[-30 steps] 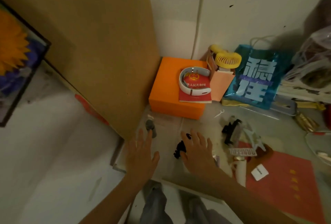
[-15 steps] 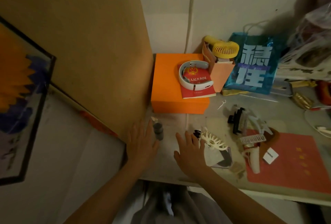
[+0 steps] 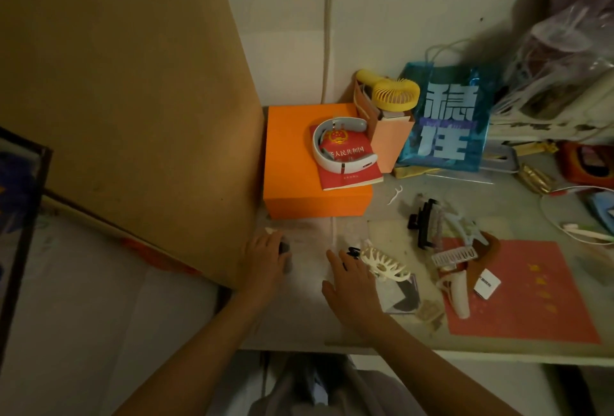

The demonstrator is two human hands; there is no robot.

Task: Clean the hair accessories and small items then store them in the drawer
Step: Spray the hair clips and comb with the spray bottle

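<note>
Both bare forearms are reaching forward from the bottom of the view, angling inward toward each other. The left hand [image 3: 265, 261] is lying palm down on the surface [image 3: 309, 309], its fingers extended forward and held close together. The right hand [image 3: 350, 281] is also resting palm down, fingers straight and slightly spread, thumb splayed out to the left. The two hands are lying near each other, apart.

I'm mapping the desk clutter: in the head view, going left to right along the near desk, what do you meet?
Left hand → right hand → cream claw clip → white comb → red paper.
</note>
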